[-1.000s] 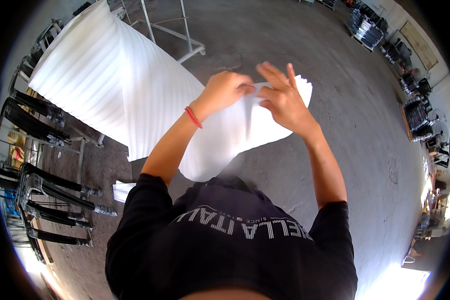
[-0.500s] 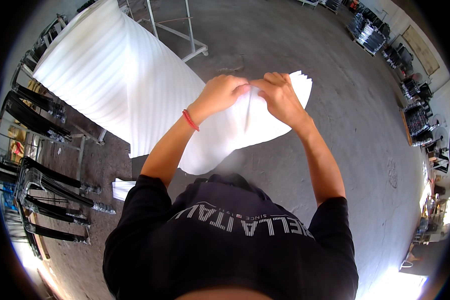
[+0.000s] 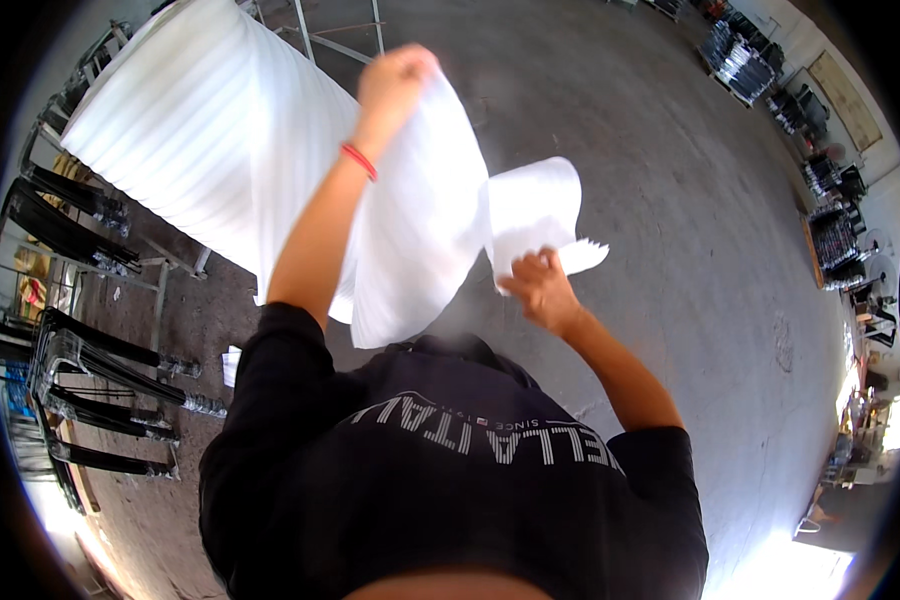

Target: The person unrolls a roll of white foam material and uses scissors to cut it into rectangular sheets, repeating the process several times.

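Note:
A large roll of white foam sheet [image 3: 190, 130] lies slantwise at the upper left, with its loose end hanging out to the right. My left hand [image 3: 394, 88], with a red cord bracelet on its wrist, is raised far out and closed on the upper edge of that loose end. Closer to me and to the right, my right hand [image 3: 540, 288] is closed on a smaller piece of foam sheet [image 3: 535, 205]. This piece curls up beyond the hand and has a jagged end. A narrow split runs between the piece and the loose end; whether they still join is unclear.
A metal frame [image 3: 340, 45] stands beyond the roll. Black tubular parts with wrapped ends [image 3: 120, 390] rest on a rack at the left. A white scrap [image 3: 232, 366] lies near my left elbow. Stacked wrapped goods [image 3: 740, 60] line the right wall.
My hands were together on the sheet and are now apart. The left has gone up and away, the right down toward me. A split now shows in the foam between them.

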A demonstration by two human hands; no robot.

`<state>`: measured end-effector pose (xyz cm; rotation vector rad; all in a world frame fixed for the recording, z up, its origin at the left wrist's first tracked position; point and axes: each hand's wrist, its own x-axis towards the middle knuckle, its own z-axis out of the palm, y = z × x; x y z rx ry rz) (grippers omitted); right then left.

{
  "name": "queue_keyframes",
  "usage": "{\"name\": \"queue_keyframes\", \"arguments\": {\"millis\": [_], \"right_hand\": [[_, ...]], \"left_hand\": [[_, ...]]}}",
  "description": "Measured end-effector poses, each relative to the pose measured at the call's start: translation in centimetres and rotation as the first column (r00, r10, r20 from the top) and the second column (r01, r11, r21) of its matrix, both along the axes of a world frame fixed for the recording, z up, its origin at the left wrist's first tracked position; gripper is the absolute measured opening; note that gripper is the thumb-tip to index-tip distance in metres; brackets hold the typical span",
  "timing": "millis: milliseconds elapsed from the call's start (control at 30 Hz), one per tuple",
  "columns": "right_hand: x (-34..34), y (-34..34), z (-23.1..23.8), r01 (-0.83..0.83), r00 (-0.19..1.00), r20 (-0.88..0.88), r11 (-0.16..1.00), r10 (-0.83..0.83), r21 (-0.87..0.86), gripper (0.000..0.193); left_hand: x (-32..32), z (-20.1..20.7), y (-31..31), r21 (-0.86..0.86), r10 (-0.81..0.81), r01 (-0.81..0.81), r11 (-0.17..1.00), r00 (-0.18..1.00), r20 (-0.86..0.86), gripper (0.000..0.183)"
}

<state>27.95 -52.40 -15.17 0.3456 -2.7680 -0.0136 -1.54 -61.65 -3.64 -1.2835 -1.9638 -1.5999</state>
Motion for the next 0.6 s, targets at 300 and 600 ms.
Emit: {"name": "queue_keyframes", "arguments": {"millis": [300, 600], "right_hand": [[21.8, 8.3, -17.9, 0.496, 0.607, 0.684, 0.865, -0.405, 0.072, 0.022], [5.6, 5.8, 7.5, 0.291, 0.954, 0.079, 0.825, -0.290, -0.484, 0.016]], "left_hand": [[-6.7, 8.4, -7.3, 0.078, 0.219, -0.205, 0.976, 0.937, -0.272, 0.020], [8.3, 0.1, 2.8, -0.339, -0.332, 0.234, 0.911, 0.905, -0.267, 0.016]]}}
